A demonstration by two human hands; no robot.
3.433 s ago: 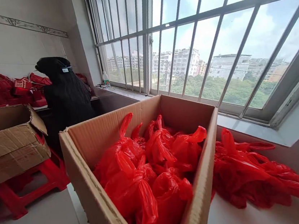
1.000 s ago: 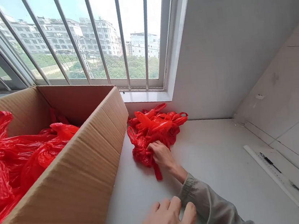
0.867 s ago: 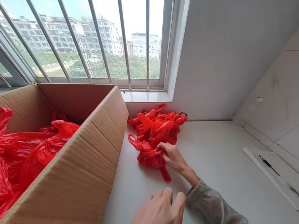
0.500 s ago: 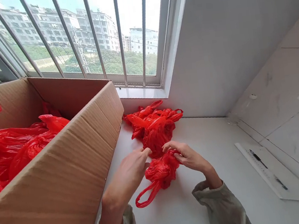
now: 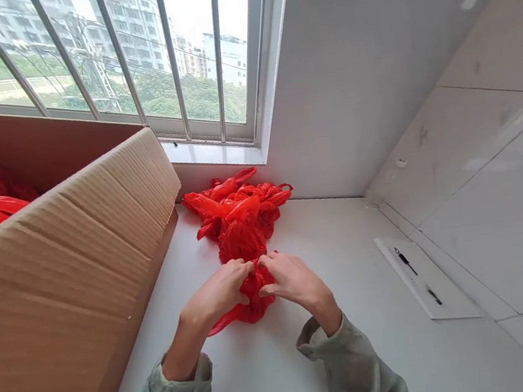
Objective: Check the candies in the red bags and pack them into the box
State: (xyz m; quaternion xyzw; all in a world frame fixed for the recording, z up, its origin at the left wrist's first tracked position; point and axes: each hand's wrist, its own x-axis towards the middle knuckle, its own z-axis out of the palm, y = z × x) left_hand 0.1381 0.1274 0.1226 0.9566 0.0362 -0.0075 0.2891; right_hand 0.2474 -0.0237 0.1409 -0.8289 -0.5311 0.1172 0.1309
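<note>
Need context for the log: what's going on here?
A person has both hands, left hand and right hand, on a crumpled red plastic bag on a white tabletop. A pile of red plastic bags lies just beyond it. To the left stands an open cardboard box, with red plastic showing inside.
</note>
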